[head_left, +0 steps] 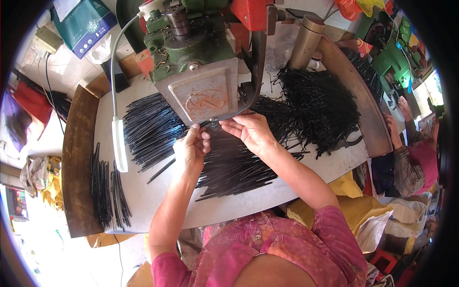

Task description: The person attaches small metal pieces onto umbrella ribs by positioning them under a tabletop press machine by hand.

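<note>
Beneath the green machine head point(191, 62), with its grey front plate point(203, 93), my two hands meet at a small metal tip point(213, 123). My left hand point(192, 146) is closed with the thumb up, around a thin black rod point(161, 171) whose end sticks out at lower left. My right hand point(251, 131) has its fingers pinched together just right of the tip; what lies between them is too small to make out. Under and between the hands spreads a pile of black rods point(234, 172). Another bundle of black rods point(153, 129) lies left of the machine.
A tangled heap of black pieces point(318, 110) covers the table's right side, near a metal flask point(307, 43). More rods point(109, 191) lie by the left wooden rim point(79, 162). A white lamp point(119, 146) hangs on a bent cable. Another person point(416, 162) works at far right.
</note>
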### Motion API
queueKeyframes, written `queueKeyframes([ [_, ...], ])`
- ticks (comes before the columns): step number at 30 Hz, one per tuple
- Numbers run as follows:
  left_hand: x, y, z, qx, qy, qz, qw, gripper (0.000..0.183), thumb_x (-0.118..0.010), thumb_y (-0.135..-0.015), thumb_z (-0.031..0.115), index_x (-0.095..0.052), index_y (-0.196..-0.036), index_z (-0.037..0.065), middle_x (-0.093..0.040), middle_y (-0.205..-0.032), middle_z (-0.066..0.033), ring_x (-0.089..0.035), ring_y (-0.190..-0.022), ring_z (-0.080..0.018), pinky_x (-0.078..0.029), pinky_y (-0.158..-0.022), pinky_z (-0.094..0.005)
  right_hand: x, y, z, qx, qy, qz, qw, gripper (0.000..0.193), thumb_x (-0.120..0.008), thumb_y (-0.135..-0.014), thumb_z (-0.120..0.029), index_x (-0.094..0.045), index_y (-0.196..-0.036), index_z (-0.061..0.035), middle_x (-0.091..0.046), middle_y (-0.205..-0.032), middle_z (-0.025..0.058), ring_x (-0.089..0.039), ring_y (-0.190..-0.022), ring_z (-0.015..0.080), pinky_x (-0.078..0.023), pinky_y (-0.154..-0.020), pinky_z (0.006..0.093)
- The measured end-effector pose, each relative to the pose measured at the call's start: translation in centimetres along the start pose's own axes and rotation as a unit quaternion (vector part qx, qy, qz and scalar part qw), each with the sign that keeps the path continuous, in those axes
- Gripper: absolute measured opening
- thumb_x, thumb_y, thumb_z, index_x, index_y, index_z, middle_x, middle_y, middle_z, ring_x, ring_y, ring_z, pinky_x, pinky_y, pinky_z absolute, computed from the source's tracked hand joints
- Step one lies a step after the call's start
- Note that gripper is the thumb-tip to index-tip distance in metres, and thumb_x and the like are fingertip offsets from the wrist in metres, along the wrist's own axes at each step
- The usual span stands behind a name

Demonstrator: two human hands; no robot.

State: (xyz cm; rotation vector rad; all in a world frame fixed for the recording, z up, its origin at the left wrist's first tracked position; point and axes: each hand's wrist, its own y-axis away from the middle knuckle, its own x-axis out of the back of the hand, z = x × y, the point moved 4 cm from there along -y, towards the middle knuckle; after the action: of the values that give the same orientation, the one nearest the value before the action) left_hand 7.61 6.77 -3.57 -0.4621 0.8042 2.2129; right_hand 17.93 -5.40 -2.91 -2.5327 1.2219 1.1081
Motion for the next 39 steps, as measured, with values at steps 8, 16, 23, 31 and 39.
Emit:
queueKeyframes([
  [8, -0.1, -0.2, -1.3, 0.024, -0.009, -0.012, 1.000, 0.024, -0.059, -0.080, 0.023, -0.055, -0.085, 0.000, -0.055, -0.065, -0.0035, -0.046, -0.051, -0.0106, -0.034, -0.044, -0.0203, 1.3, -0.1, 0.5, 0.007, -0.045, 0.026, 0.999, 0.019, -0.057, -0.079, -0.008, -0.052, -0.086, 0.0085, -0.059, -0.084, 0.0171, -0.060, -0.079, 0.0251, -0.051, -0.074, 0.0348],
  [16, 0.6, -0.4, -0.4, 0.017, 0.012, -0.041, 0.999, 0.019, -0.056, -0.082, 0.022, -0.055, -0.083, 0.003, -0.057, -0.068, -0.0028, -0.050, -0.057, -0.0097, -0.037, -0.048, -0.0187, 3.9, 2.4, -4.8, 0.038, 0.226, 0.013, 0.973, 0.026, -0.057, -0.080, -0.011, -0.049, -0.097, 0.0074, -0.056, -0.088, 0.0135, -0.061, -0.065, 0.0203, -0.050, -0.055, 0.0260],
  [23, -0.7, 0.8, 0.6, 0.050, -0.039, -0.065, 0.996, 0.016, -0.060, -0.077, 0.016, -0.055, -0.082, 0.001, -0.058, -0.074, -0.0079, -0.057, -0.064, -0.0184, -0.047, -0.054, -0.0250, 9.2, 5.0, -13.6, 0.276, 0.773, 0.066, 0.567, 0.021, -0.060, -0.071, -0.006, -0.060, -0.092, -0.0052, -0.055, -0.091, 0.0084, -0.059, -0.075, 0.0230, -0.048, -0.065, 0.0307],
  [31, -0.8, 1.4, 0.6, 0.010, -0.049, -0.128, 0.990, 0.007, -0.058, -0.073, 0.007, -0.052, -0.076, 0.006, -0.054, -0.072, -0.0052, -0.045, -0.054, -0.0086, -0.036, -0.043, -0.0176, 10.5, 4.4, -12.3, 0.223, 0.859, 0.109, 0.448, 0.008, -0.054, -0.071, -0.004, -0.056, -0.079, -0.0054, -0.051, -0.090, 0.0063, -0.057, -0.073, 0.0255, -0.047, -0.063, 0.0354],
  [39, -0.1, 1.5, 0.2, 0.038, -0.102, -0.097, 0.989, 0.009, -0.057, -0.076, 0.010, -0.049, -0.071, 0.009, -0.052, -0.071, -0.0041, -0.041, -0.052, -0.0064, -0.033, -0.041, -0.0170, 7.9, 5.5, -11.7, 0.310, 0.876, 0.091, 0.359, 0.024, -0.055, -0.071, -0.007, -0.058, -0.093, 0.0002, -0.050, -0.107, 0.0122, -0.043, -0.104, 0.0263, -0.034, -0.090, 0.0375],
])
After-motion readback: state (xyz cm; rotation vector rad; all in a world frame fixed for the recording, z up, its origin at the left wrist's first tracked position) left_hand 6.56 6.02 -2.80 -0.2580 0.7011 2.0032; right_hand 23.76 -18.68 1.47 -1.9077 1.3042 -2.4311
